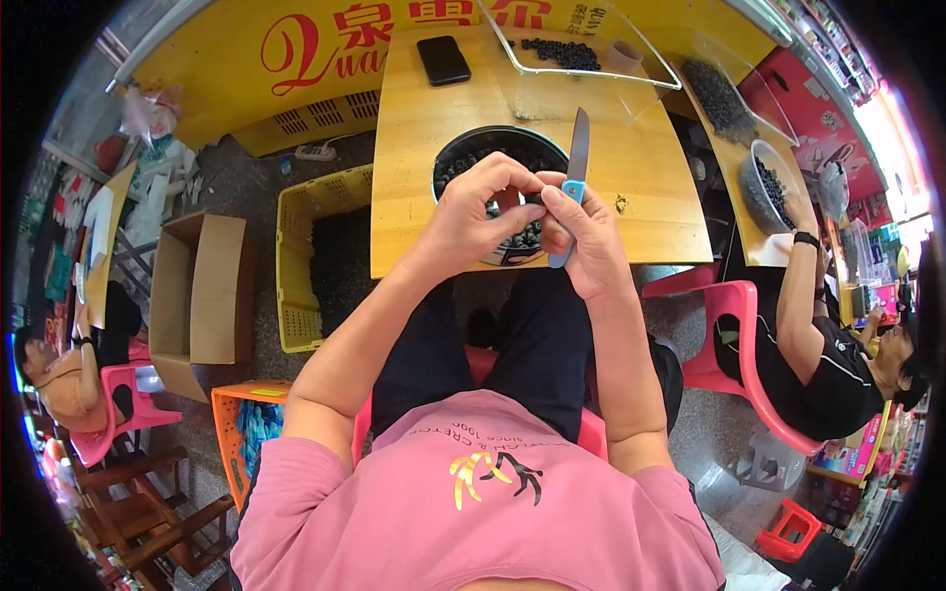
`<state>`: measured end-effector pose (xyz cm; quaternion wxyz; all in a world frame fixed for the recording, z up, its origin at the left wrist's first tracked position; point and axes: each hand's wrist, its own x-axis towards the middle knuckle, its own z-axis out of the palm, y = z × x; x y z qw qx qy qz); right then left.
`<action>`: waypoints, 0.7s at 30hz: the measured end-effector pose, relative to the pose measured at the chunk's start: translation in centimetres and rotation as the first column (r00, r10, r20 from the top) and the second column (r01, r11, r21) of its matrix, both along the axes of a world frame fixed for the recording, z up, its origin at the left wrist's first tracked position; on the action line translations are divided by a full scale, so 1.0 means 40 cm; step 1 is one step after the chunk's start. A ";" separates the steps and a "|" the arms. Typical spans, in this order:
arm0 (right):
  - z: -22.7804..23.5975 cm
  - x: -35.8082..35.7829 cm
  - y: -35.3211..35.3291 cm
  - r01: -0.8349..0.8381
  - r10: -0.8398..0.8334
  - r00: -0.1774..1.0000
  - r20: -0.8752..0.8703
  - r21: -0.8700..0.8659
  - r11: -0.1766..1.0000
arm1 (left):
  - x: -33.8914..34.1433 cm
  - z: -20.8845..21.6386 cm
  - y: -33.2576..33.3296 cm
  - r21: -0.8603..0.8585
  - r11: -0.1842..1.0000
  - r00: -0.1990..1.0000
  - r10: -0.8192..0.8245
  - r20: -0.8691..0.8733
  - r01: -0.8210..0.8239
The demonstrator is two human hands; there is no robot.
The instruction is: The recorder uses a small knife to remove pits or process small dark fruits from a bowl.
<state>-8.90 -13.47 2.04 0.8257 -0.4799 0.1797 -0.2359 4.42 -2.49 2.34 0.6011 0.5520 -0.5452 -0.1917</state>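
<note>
Above the front part of the wooden table (pixel 414 197), my two hands meet at the fingertips. A folding knife with a blue handle (pixel 579 148) is in my right hand (pixel 594 241), its blade pointing up and away from me. My left hand (pixel 468 222) is closed in a pinch on a small dark round piece (pixel 533 198), which the right thumb also seems to touch; fingers partly hide it. Beneath both hands stands a round bowl (pixel 437 167) holding many small dark round pieces, partly covered by my left hand.
A phone (pixel 443 61) and a clear tray (pixel 591 71) with dark pieces lie farther back. Left of the table are a yellow crate (pixel 294 246) and a cardboard box (pixel 219 291). At right, another person (pixel 818 345) reaches into a bowl (pixel 754 197); one more person (pixel 74 384) sits far left.
</note>
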 end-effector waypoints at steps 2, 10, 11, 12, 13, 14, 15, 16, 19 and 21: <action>0.002 0.000 0.002 -0.023 0.023 1.000 0.011 0.072 0.997 | -0.002 -0.022 -0.001 -0.039 0.998 0.989 -0.046 -0.139 0.041; 0.002 0.005 0.006 0.073 -0.073 0.997 -0.002 -0.110 0.991 | -0.028 -0.018 0.001 0.010 0.998 0.848 -0.046 -0.528 0.060; 0.004 0.006 0.007 0.071 -0.071 0.997 -0.003 -0.110 0.991 | -0.028 -0.018 0.003 0.026 0.997 0.844 -0.044 -0.535 0.069; 0.007 0.007 0.008 0.085 -0.091 0.995 -0.027 -0.166 0.982 | -0.027 -0.019 0.004 0.041 0.996 0.839 -0.042 -0.542 0.077; 0.010 0.009 0.010 0.098 -0.111 0.993 -0.050 -0.221 0.970 | -0.025 -0.022 0.006 0.041 0.996 0.839 -0.040 -0.543 0.074; 0.012 0.010 0.012 0.094 -0.108 0.993 -0.051 -0.222 0.971 | -0.022 -0.024 0.009 0.042 0.996 0.841 -0.042 -0.539 0.077; 0.014 0.008 0.010 0.079 -0.100 0.993 -0.070 -0.253 0.964 | -0.022 -0.026 0.009 0.046 0.996 0.844 -0.046 -0.534 0.083; 0.015 0.006 0.009 0.063 -0.092 0.992 -0.089 -0.283 0.957 | -0.022 -0.027 0.009 0.047 0.995 0.844 -0.045 -0.535 0.083; 0.010 0.003 0.002 0.102 -0.151 0.984 -0.090 -0.407 0.908 | -0.018 -0.030 0.012 0.023 0.996 0.804 -0.057 -0.592 0.087; -0.006 0.002 0.002 0.146 -0.209 0.977 -0.040 -0.586 0.797 | -0.013 -0.033 0.016 0.052 0.994 0.767 -0.039 -0.641 0.095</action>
